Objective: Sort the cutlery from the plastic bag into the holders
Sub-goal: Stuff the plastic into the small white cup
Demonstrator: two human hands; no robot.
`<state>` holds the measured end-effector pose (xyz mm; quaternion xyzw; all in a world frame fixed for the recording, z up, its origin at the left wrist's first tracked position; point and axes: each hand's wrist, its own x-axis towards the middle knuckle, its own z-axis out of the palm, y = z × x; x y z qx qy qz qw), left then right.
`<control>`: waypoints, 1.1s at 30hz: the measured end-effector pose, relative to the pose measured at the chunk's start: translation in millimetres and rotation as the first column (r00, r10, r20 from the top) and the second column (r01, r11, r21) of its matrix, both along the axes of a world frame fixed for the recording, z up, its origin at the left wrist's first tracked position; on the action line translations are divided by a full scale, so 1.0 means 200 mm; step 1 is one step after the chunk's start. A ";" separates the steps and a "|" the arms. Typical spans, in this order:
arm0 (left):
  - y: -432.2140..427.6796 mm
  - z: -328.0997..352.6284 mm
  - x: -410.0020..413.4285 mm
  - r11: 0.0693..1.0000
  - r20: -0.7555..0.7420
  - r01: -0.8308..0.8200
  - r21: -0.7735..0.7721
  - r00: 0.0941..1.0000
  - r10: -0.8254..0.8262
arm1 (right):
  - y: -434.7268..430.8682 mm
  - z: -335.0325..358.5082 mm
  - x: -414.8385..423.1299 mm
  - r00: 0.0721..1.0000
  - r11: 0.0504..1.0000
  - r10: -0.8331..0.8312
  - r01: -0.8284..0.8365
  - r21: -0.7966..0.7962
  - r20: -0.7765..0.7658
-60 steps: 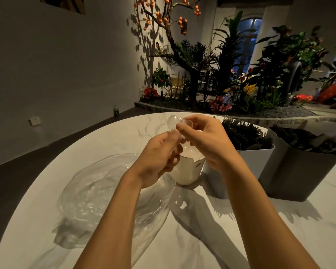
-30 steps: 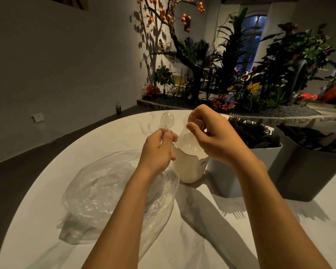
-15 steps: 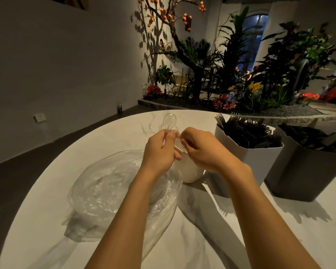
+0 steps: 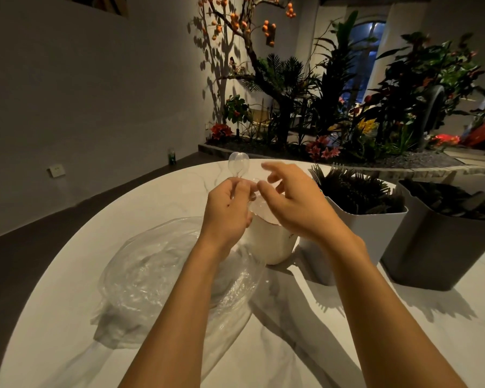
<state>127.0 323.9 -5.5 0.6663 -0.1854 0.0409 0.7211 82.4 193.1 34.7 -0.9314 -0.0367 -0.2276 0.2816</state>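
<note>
The left hand (image 4: pixel 227 211) was curled round the handle of a clear plastic spoon (image 4: pixel 238 164), bowl end up, so the spoon's long axis stood near vertical w/ the bowl well above the knuckles. The right hand (image 4: pixel 294 203) was right beside it, fingers loosely spread, thumb and forefinger tip reaching in toward the spoon's neck; whether they touched it couldn't be told (a second clear piece seemed to sit between the two hands, too faint to confirm).

Directly below and behind both hands stood the small white rounded holder (image 4: pixel 272 242), already w/ clear pieces inside, its rim just under the right palm. That was the relation that mattered: the holder lay straight down from the spoon, so a short drop, handle first, looked enough. The right hand was nearer the holder's mouth, the left nearer the crumpled clear plastic bag (image 4: pixel 157 278) lying flat on the white marble desk (image 4: pixel 403 331).

Further right, touching or nearly so, stood a white square holder of black forks (image 4: pixel 356 191) and a grey square holder (image 4: pixel 443 247) of dark cutlery, both approx. full.
</note>
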 end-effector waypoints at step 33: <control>-0.04 0.08 -0.05 0.934 0.148 0.003 0.358 0.987 -0.061 | -0.07 0.14 -0.10 1.000 0.968 -0.009 0.016 0.249 -0.028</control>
